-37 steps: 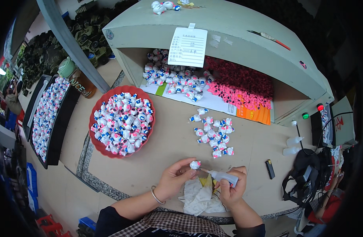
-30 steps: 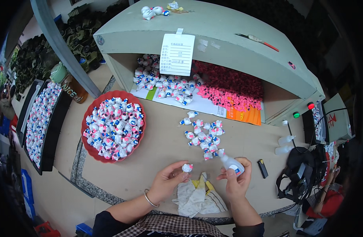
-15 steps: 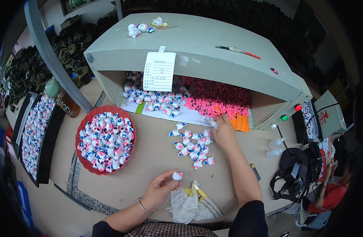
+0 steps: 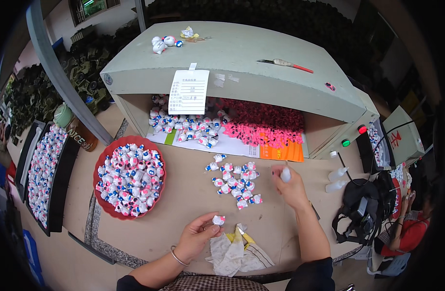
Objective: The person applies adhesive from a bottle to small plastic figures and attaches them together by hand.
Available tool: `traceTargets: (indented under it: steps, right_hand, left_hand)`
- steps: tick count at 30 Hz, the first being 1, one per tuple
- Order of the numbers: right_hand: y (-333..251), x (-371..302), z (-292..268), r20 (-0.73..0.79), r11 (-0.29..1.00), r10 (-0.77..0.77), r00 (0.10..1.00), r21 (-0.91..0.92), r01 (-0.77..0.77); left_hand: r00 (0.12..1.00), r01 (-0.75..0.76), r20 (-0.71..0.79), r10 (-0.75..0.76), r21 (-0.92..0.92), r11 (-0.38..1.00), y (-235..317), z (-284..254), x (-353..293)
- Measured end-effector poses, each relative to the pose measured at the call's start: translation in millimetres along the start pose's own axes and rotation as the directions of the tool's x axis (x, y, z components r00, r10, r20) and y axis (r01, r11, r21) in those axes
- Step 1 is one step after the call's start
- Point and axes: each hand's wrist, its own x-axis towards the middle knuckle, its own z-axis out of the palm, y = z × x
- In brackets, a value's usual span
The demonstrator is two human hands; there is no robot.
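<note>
My left hand pinches a small white toy figurine between thumb and fingers, above the table's near part. My right hand is closed around a small white squeeze bottle. At its fingertips is a tiny dark spot that I cannot make out. Between the hands and the shelf box lies a loose group of white, blue and pink figurines. Behind my right hand, a heap of small pink pieces fills the right part of the box opening.
A grey shelf box spans the back. A red bowl of figurines stands left, a black tray beyond it. A crumpled cloth lies near me. White bottles and a black bag sit right. A person in red works nearby.
My right hand has drawn back from the pink pieces toward me and slightly right, still holding the bottle. The left hand keeps its figurine nearly in place.
</note>
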Motion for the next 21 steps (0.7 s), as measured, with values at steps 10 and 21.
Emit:
traceTargets:
  steps: [10, 21]
  right_hand:
    - [-11.8, -90.5, 32.6, 0.022, 0.965, -0.197, 0.980, 0.178, 0.190]
    - [-46.8, -111.3, 52.2, 0.409, 0.816, 0.214, 0.887, 0.425, -0.393]
  left_hand:
    - [1.000, -0.003, 0.013, 0.001, 0.081, 0.997, -2.7, 7.1, 0.5]
    - [0.992, -0.113, 0.079, 0.096, 0.245, 0.963, -5.8, 8.9, -0.6]
